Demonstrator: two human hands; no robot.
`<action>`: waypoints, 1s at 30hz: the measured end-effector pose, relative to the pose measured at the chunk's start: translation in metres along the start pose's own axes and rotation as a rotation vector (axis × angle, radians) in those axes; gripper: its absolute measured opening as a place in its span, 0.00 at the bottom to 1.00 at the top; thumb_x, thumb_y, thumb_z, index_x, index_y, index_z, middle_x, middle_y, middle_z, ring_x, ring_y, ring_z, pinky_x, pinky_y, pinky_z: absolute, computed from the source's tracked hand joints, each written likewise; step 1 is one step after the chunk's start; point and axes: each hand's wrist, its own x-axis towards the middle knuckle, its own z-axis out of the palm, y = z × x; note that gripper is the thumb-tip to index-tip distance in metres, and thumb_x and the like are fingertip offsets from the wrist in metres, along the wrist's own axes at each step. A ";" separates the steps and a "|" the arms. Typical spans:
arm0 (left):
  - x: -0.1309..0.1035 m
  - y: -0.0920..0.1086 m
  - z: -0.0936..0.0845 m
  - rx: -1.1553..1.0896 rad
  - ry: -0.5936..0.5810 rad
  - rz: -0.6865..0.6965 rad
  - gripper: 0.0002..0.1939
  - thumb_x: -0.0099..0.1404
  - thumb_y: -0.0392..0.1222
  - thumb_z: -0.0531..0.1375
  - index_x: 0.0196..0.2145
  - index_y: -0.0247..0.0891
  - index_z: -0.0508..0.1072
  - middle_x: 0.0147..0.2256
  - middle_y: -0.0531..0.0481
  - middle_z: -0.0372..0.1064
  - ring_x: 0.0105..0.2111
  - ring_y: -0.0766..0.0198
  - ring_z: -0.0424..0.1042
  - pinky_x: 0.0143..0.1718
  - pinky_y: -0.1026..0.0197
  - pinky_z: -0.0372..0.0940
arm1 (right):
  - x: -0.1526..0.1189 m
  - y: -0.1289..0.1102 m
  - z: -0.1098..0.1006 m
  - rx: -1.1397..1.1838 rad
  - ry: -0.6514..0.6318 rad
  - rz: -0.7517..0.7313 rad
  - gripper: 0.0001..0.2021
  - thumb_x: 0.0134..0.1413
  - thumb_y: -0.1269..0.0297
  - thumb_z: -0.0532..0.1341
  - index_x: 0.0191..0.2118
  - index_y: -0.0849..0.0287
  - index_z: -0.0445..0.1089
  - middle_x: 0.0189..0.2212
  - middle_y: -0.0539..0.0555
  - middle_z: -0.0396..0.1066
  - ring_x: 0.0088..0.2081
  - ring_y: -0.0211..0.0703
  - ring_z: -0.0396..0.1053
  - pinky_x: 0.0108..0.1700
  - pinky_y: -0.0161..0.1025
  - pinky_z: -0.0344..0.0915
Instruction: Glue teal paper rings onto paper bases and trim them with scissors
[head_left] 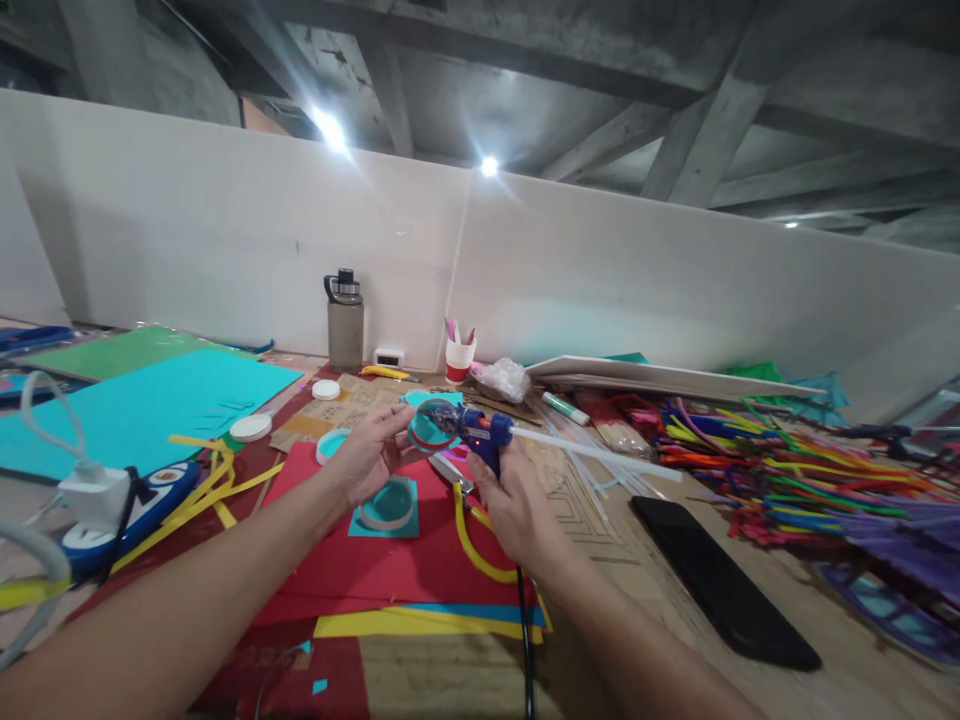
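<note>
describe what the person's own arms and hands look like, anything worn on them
The left forearm and right forearm are bare, with no sleeve showing on either as far as the picture reaches. The left hand and right hand are ungloved. No watch or bracelet shows, and no ring can be made out, though some fingers are partly hidden.

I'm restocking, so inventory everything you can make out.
glue gun: one, blue, right hand
glue stick: one, white, in glue gun
round piece: one, turquoise, left hand
rimmed pieces: two, turquoise and white, centre
craft sheet: one, red, centre
tool: one, yellow-handled, centre
phone: one, black, right
craft stems: many, multicoloured, right
bottle: one, grey, back
cup: one, white and red, back
utility knife: one, yellow, back
power strip: one, blue, left
big sheets: two, turquoise and green, left
lids: two, white, left
left hand: one, bare, centre
right hand: one, bare, centre
</note>
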 end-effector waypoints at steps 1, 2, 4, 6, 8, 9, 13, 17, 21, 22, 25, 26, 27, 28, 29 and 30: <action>0.000 0.001 -0.001 0.022 0.001 -0.002 0.04 0.58 0.38 0.61 0.31 0.34 0.70 0.28 0.51 0.72 0.27 0.66 0.73 0.36 0.58 0.71 | 0.000 0.000 0.000 -0.008 -0.026 0.008 0.16 0.60 0.58 0.51 0.47 0.62 0.66 0.37 0.59 0.73 0.42 0.51 0.69 0.45 0.45 0.64; 0.001 0.001 -0.002 0.045 0.003 -0.003 0.04 0.58 0.37 0.61 0.30 0.34 0.69 0.26 0.51 0.72 0.26 0.67 0.72 0.34 0.59 0.71 | 0.000 0.001 -0.001 -0.012 -0.047 0.016 0.16 0.60 0.58 0.51 0.47 0.62 0.66 0.34 0.58 0.73 0.40 0.50 0.69 0.44 0.45 0.64; 0.001 0.001 -0.004 0.084 0.003 -0.003 0.04 0.58 0.37 0.61 0.30 0.33 0.70 0.25 0.51 0.71 0.26 0.68 0.72 0.34 0.60 0.71 | -0.001 0.001 -0.001 -0.006 -0.065 0.019 0.16 0.61 0.59 0.51 0.47 0.63 0.66 0.32 0.57 0.73 0.39 0.49 0.69 0.44 0.44 0.64; 0.002 0.001 -0.005 0.100 0.006 0.007 0.04 0.58 0.37 0.61 0.30 0.33 0.70 0.26 0.50 0.72 0.27 0.67 0.72 0.35 0.60 0.71 | 0.000 0.001 -0.002 0.012 -0.065 0.005 0.16 0.61 0.60 0.51 0.49 0.63 0.65 0.35 0.57 0.72 0.39 0.48 0.69 0.44 0.44 0.64; 0.002 0.001 -0.005 0.101 0.010 0.016 0.05 0.58 0.37 0.62 0.30 0.33 0.70 0.27 0.50 0.72 0.28 0.67 0.73 0.36 0.59 0.71 | 0.000 0.001 -0.002 0.041 -0.067 -0.024 0.16 0.61 0.61 0.51 0.51 0.62 0.64 0.40 0.58 0.72 0.41 0.48 0.68 0.45 0.43 0.63; 0.002 0.000 -0.004 0.098 0.013 0.020 0.05 0.58 0.37 0.62 0.30 0.33 0.70 0.28 0.49 0.73 0.28 0.66 0.73 0.37 0.59 0.71 | 0.000 0.001 -0.001 0.053 -0.068 -0.037 0.16 0.61 0.61 0.51 0.51 0.61 0.64 0.41 0.58 0.72 0.42 0.48 0.68 0.46 0.43 0.63; 0.001 -0.002 -0.002 0.093 0.031 0.028 0.05 0.57 0.36 0.62 0.31 0.33 0.70 0.28 0.50 0.73 0.30 0.65 0.74 0.37 0.59 0.71 | 0.001 0.000 -0.001 0.058 -0.038 -0.034 0.15 0.61 0.61 0.51 0.49 0.61 0.66 0.40 0.58 0.72 0.44 0.49 0.68 0.48 0.44 0.63; 0.001 -0.006 -0.001 0.071 0.042 0.042 0.05 0.57 0.36 0.62 0.32 0.33 0.70 0.29 0.49 0.73 0.29 0.65 0.74 0.38 0.58 0.71 | 0.000 -0.001 -0.001 0.023 0.016 0.020 0.15 0.61 0.60 0.51 0.47 0.61 0.67 0.44 0.60 0.71 0.46 0.52 0.67 0.49 0.46 0.61; 0.000 -0.008 -0.001 0.053 0.036 0.069 0.07 0.57 0.35 0.62 0.35 0.33 0.70 0.31 0.50 0.73 0.29 0.67 0.73 0.39 0.57 0.70 | 0.000 0.000 -0.001 0.026 0.036 0.002 0.17 0.61 0.60 0.51 0.51 0.61 0.65 0.45 0.60 0.70 0.46 0.51 0.67 0.49 0.46 0.61; 0.000 -0.008 -0.001 0.057 0.027 0.066 0.08 0.57 0.35 0.62 0.36 0.34 0.71 0.31 0.49 0.73 0.30 0.67 0.73 0.39 0.58 0.70 | 0.000 0.001 -0.001 0.032 0.030 0.003 0.17 0.61 0.60 0.51 0.51 0.61 0.65 0.46 0.60 0.70 0.47 0.51 0.67 0.50 0.46 0.61; 0.001 -0.006 -0.003 0.065 -0.012 0.042 0.09 0.57 0.35 0.62 0.37 0.33 0.71 0.32 0.48 0.73 0.31 0.66 0.73 0.37 0.60 0.70 | 0.000 0.003 0.000 0.025 0.011 0.043 0.17 0.61 0.59 0.51 0.50 0.61 0.65 0.46 0.61 0.70 0.46 0.52 0.67 0.49 0.47 0.61; 0.001 -0.005 -0.003 0.065 -0.019 0.037 0.09 0.57 0.35 0.62 0.37 0.33 0.71 0.33 0.48 0.74 0.31 0.66 0.73 0.37 0.61 0.70 | 0.000 0.003 0.000 0.025 0.002 0.044 0.17 0.60 0.59 0.51 0.51 0.61 0.64 0.45 0.61 0.70 0.46 0.52 0.67 0.49 0.47 0.62; 0.001 -0.004 -0.004 0.064 -0.019 0.035 0.09 0.57 0.35 0.62 0.37 0.33 0.71 0.33 0.47 0.74 0.31 0.66 0.74 0.37 0.61 0.70 | 0.000 0.002 0.000 0.031 -0.006 0.034 0.17 0.60 0.59 0.51 0.51 0.61 0.64 0.45 0.60 0.70 0.45 0.51 0.67 0.49 0.47 0.62; 0.001 -0.003 -0.004 0.065 -0.012 0.039 0.09 0.57 0.36 0.62 0.37 0.33 0.71 0.33 0.47 0.74 0.31 0.66 0.74 0.36 0.61 0.70 | 0.000 0.001 -0.001 0.041 -0.019 0.017 0.17 0.61 0.59 0.51 0.51 0.61 0.64 0.44 0.60 0.70 0.45 0.51 0.67 0.48 0.47 0.62; 0.002 -0.003 -0.004 0.068 -0.002 0.044 0.09 0.57 0.35 0.63 0.37 0.33 0.71 0.33 0.47 0.74 0.31 0.65 0.74 0.36 0.61 0.70 | 0.000 0.000 -0.001 0.050 -0.029 0.001 0.17 0.61 0.59 0.51 0.51 0.61 0.64 0.44 0.60 0.71 0.44 0.51 0.68 0.48 0.46 0.62; 0.002 -0.003 -0.004 0.072 0.006 0.049 0.09 0.57 0.35 0.63 0.37 0.33 0.71 0.34 0.46 0.74 0.32 0.65 0.74 0.36 0.61 0.70 | 0.000 -0.001 -0.001 0.055 -0.039 -0.010 0.17 0.60 0.60 0.51 0.51 0.61 0.64 0.43 0.59 0.71 0.44 0.50 0.68 0.48 0.45 0.63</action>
